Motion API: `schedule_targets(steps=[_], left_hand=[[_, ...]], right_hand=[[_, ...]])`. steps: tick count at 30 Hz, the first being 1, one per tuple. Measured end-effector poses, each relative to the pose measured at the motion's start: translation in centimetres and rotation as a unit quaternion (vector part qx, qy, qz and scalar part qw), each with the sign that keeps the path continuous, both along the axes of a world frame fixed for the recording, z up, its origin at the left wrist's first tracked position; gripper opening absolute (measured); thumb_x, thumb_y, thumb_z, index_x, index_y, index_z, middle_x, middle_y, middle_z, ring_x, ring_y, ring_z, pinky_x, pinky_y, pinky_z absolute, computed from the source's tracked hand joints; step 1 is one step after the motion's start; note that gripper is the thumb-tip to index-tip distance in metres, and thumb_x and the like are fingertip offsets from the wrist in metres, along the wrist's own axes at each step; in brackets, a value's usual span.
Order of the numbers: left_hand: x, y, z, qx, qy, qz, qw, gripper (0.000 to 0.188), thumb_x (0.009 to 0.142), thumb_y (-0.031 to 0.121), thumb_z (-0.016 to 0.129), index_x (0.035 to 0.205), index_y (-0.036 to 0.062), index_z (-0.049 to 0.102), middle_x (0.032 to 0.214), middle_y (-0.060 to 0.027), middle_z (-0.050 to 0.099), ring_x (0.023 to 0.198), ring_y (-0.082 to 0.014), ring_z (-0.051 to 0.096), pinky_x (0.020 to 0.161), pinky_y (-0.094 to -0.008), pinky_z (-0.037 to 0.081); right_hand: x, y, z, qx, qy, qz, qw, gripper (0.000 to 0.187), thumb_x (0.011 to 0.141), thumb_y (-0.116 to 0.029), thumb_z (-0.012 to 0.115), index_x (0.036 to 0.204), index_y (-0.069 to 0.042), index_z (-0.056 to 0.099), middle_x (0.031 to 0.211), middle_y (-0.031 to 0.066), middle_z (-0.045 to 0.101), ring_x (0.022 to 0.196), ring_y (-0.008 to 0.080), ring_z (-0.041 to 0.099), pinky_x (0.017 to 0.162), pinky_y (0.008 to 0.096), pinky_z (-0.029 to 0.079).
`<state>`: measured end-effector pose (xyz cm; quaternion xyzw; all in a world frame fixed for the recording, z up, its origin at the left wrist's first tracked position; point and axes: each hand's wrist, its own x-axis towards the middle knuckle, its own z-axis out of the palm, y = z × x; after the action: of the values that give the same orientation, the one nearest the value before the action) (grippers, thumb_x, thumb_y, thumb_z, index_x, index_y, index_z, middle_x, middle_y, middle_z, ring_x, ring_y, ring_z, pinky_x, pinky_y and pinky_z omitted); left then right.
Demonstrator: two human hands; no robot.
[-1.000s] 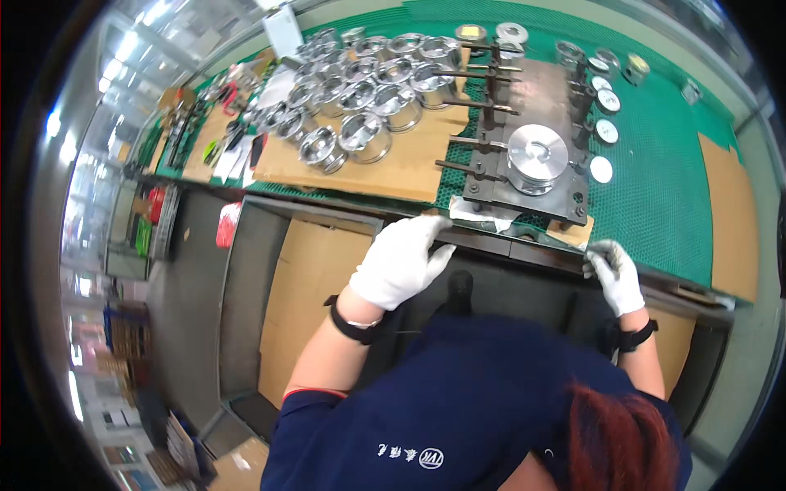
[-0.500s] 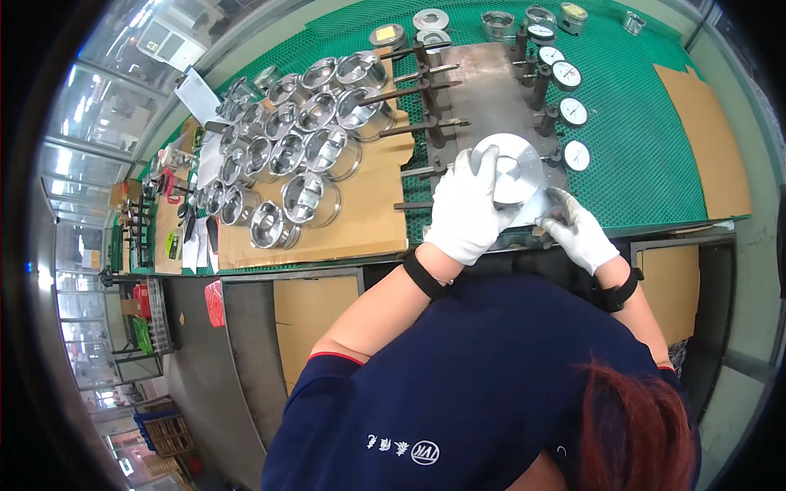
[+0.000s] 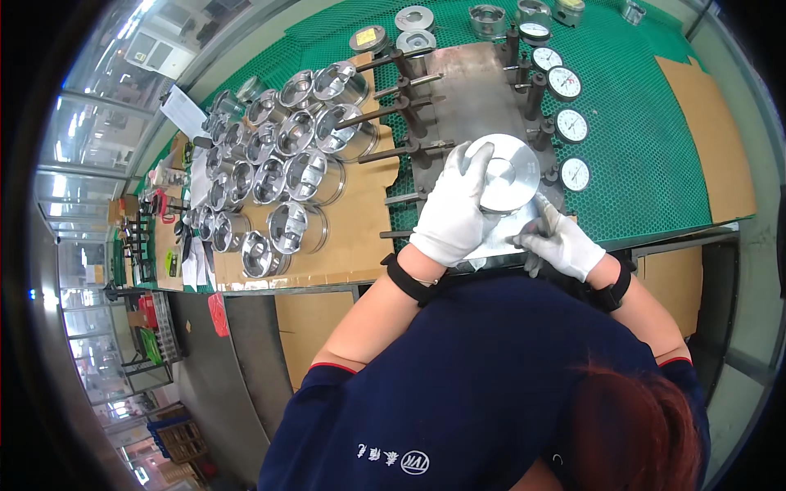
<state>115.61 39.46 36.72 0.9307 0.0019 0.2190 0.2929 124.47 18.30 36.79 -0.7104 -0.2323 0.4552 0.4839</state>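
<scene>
We observe both hands, in white gloves, at the near end of a dark steel plate. The left hand is closed on a round silver metal part, its fingers curled over the left side of the rim. The part lies directly to the right of this hand, over the near end of the plate, with its flat round face turned up toward us.

The right hand sits just below the part's right side, with its index finger extended up toward the lower right edge and the other fingers bent. We cannot tell whether it grips anything; its fingertips look dark.

To the right of the plate we record a row of white-faced dial gauges, the nearest one beside the silver part. Rods project from the plate's left side. Further left, hollow cylindrical metal parts stand grouped on a cardboard sheet. A green mat covers the bench.
</scene>
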Motion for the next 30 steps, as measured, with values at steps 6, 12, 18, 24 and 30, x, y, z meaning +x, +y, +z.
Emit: schedule_targets(steps=[6, 12, 18, 24, 30], left_hand=[[0.2, -0.1, 0.9, -0.032, -0.004, -0.015, 0.999, 0.094, 0.066, 0.01, 0.085, 0.148, 0.0032, 0.039, 0.139, -0.0348, 0.046, 0.129, -0.0526, 0.047, 0.105, -0.0509, 0.047], [0.3, 0.1, 0.4, -0.048, 0.023, -0.006, 0.999, 0.099, 0.065, 0.013, 0.087, 0.15, 0.0055, 0.036, 0.142, -0.0357, 0.042, 0.131, -0.0524, 0.045, 0.105, -0.0508, 0.047], [0.4, 0.1, 0.1, -0.04, 0.023, -0.005, 0.999, 0.101, 0.065, 0.018, 0.09, 0.151, 0.0089, 0.036, 0.145, -0.0293, 0.04, 0.13, -0.0481, 0.047, 0.105, -0.0489, 0.048], [0.6, 0.0, 0.4, -0.005, 0.02, 0.011, 1.0, 0.098, 0.066, 0.017, 0.087, 0.149, 0.0057, 0.037, 0.143, -0.0334, 0.043, 0.128, -0.0493, 0.051, 0.101, -0.0477, 0.051], [0.5, 0.4, 3.0, -0.067, -0.023, -0.041, 0.997, 0.062, 0.074, 0.024, 0.079, 0.125, 0.0008, 0.055, 0.115, -0.023, 0.066, 0.105, -0.0363, 0.068, 0.087, -0.0427, 0.056]], right_hand=[[0.2, -0.2, -1.4, -0.012, -0.03, 0.002, 0.999, 0.097, 0.088, -0.017, 0.074, 0.156, 0.013, 0.011, 0.104, 0.019, 0.065, 0.096, 0.0201, 0.065, 0.085, 0.031, 0.054], [0.3, -0.2, -1.3, 0.005, -0.032, 0.008, 0.999, 0.096, 0.088, -0.015, 0.073, 0.156, 0.013, 0.01, 0.097, 0.0184, 0.067, 0.09, 0.0202, 0.066, 0.082, 0.0314, 0.054], [0.2, -0.3, -2.0, 0.025, -0.031, 0.0, 0.999, 0.096, 0.088, -0.013, 0.072, 0.156, 0.013, 0.01, 0.093, 0.0174, 0.068, 0.088, 0.0202, 0.066, 0.08, 0.0313, 0.054], [0.6, -0.2, -2.1, 0.016, -0.061, 0.02, 0.998, 0.098, 0.087, -0.016, 0.075, 0.155, 0.013, 0.011, 0.094, 0.0196, 0.068, 0.088, 0.0247, 0.067, 0.082, 0.0331, 0.054], [0.3, -0.7, 1.9, 0.055, -0.4, 0.022, 0.915, 0.096, 0.082, -0.024, 0.08, 0.151, 0.014, 0.025, 0.116, 0.0341, 0.063, 0.111, 0.0424, 0.066, 0.095, 0.0393, 0.054]])
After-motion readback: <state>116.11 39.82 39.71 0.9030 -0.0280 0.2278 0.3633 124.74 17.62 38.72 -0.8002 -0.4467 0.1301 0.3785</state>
